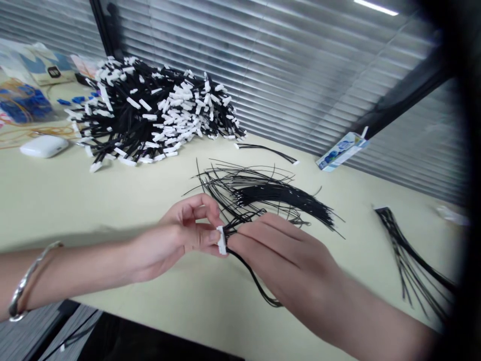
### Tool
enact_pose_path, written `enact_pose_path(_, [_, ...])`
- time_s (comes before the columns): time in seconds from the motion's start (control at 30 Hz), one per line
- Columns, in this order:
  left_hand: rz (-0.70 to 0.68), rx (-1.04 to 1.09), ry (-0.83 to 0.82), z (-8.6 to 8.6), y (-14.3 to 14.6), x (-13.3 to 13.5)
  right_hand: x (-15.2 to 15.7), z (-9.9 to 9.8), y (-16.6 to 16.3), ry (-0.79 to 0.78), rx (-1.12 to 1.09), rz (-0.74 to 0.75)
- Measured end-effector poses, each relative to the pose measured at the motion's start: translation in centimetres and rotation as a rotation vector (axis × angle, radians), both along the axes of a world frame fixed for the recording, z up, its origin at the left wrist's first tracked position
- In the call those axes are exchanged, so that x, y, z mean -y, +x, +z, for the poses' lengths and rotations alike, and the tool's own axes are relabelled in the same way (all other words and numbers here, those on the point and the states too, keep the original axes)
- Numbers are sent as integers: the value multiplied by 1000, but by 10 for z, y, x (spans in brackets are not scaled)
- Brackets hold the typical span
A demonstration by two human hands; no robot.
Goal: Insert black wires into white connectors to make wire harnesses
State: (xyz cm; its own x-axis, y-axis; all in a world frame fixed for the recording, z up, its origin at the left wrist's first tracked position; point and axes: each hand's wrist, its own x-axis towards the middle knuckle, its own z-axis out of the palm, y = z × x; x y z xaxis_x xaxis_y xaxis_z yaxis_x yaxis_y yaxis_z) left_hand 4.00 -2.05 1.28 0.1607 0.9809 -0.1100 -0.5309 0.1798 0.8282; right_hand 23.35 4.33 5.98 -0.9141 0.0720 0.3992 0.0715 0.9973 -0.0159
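My left hand [190, 228] comes in from the left and pinches a small white plug connector [221, 240] between thumb and fingers. Black wires [251, 271] run out of the connector's right side and loop down below my right hand. My right hand [280, 245] is closed right beside the connector, its fingers pressed on the wires close to where they enter. The fingertips of that hand are hidden behind its knuckles. Just behind both hands lies a loose bundle of black wires [285, 195], some strands splayed to the left.
A large heap of black cables with white connectors [150, 110] fills the back left. Nearby lie a white case [44, 146] and a bag of blue parts [24, 103]. One finished-looking cable [266, 150], a blue-white carton [341, 150] and another wire bunch [406, 250] lie further right.
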Motion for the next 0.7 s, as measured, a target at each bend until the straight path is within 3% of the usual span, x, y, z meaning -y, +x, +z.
enact_pose_path(0.2, [100,-20,6,-3,0,-4,21,19,4,31,-82,-20])
enact_pose_path(0.3, [163,-31,-28,-2,-1,-6,40,4,3,187,-31,-15])
enact_pose_path(0.47, [200,-44,-32,0,-2,-6,41,-29,-8,325,245,-176])
enact_pose_path(0.57, [213,-44,-36,0,-3,-6,29,-35,-13,377,377,-271])
enact_pose_path(0.7, [235,-47,-42,-1,-3,-6,20,-31,-18,314,558,-319])
